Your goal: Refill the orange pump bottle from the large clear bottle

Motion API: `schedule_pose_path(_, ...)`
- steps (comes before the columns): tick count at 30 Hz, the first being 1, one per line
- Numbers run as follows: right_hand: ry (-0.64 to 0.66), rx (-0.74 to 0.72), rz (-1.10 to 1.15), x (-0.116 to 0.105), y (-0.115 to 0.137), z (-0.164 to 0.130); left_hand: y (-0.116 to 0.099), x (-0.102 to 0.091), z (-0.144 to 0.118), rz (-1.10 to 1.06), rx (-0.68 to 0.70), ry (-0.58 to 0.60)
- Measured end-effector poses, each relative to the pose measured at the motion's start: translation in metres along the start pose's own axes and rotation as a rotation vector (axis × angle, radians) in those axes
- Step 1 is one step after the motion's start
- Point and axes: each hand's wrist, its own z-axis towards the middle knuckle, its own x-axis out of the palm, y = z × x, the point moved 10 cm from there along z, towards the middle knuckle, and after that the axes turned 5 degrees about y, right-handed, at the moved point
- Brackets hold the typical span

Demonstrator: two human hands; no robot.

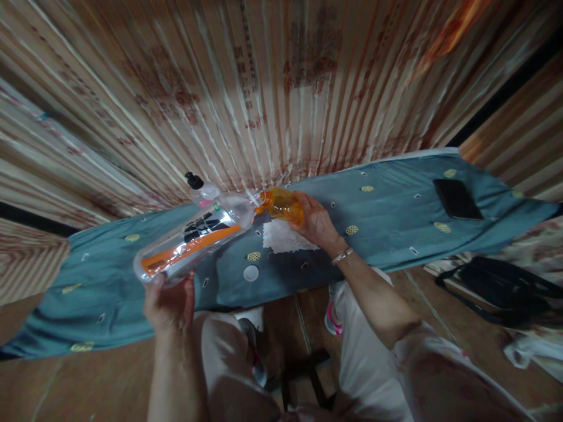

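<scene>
Two bottles held mouth to mouth over the cloth-covered board.

My left hand [169, 305] is closed around the base of the big clear bottle [197, 243], which lies tilted, base low and near me, neck raised toward the centre, so its mouth meets the other. Behind its neck stands a pump bottle [201, 190] with a black top. A white cap [251, 273] lies on the blue cloth [396, 217] just below, presumably set aside within reach. A white tissue [284, 237] sits under the junction, placed, I judge, to catch drips. My right hand [316, 223] grips the small orange bottle [281, 205], laid nearly flat with its neck against the clear bottle's mouth. A dark phone [457, 199] rests far right, well apart.
</scene>
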Motion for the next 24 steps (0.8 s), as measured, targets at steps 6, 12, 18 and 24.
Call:
schedule_pose_path(6, 0.021, 0.014, -0.003, 0.0, 0.002, 0.0, 0.002, -0.004, 0.002, -0.008, -0.018, -0.023)
schedule_pose_path(12, 0.007, 0.001, 0.007, 0.0, 0.004, 0.0, 0.003, -0.007, 0.005, 0.011, 0.011, 0.018)
schedule_pose_path(18, 0.008, -0.008, -0.001, 0.004, 0.004, 0.001, 0.008, -0.01, 0.007, -0.026, -0.022, -0.02)
schedule_pose_path(24, -0.002, -0.004, -0.016, 0.005, 0.007, 0.002, 0.01, -0.011, 0.01, -0.035, -0.018, -0.025)
